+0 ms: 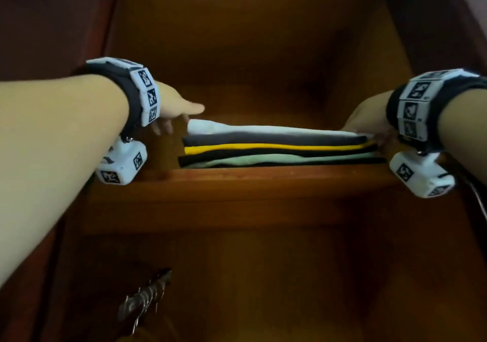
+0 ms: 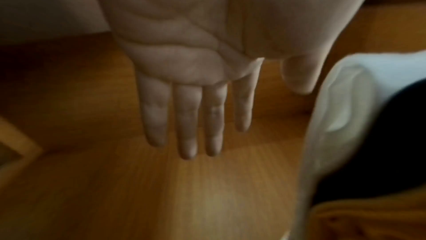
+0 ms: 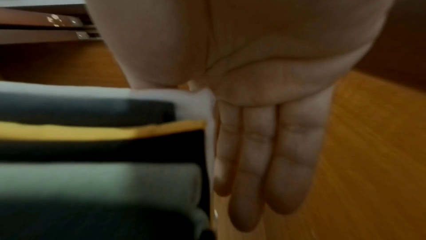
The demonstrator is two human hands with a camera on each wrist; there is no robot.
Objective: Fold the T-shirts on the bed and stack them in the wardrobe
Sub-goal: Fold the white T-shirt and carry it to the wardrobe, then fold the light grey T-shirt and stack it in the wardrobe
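Observation:
A stack of several folded T-shirts (image 1: 276,152) lies on a wooden wardrobe shelf (image 1: 237,186), with a white T-shirt (image 1: 263,129) on top. Below it are grey, yellow, black and pale green layers. My left hand (image 1: 176,112) hovers just off the stack's left end with fingers straight and apart from the cloth; in the left wrist view the left hand (image 2: 196,116) holds nothing and the white T-shirt (image 2: 345,98) is beside the thumb. My right hand (image 1: 369,123) lies against the stack's right end. In the right wrist view the fingers (image 3: 265,153) run straight down the stack's side (image 3: 92,153).
The wardrobe's dark wooden side walls (image 1: 87,25) close in on both sides, and the back panel (image 1: 250,51) stands behind the stack. Below the shelf, metal hanger hooks (image 1: 145,297) show at the lower left. Bare shelf (image 2: 207,198) lies left of the stack.

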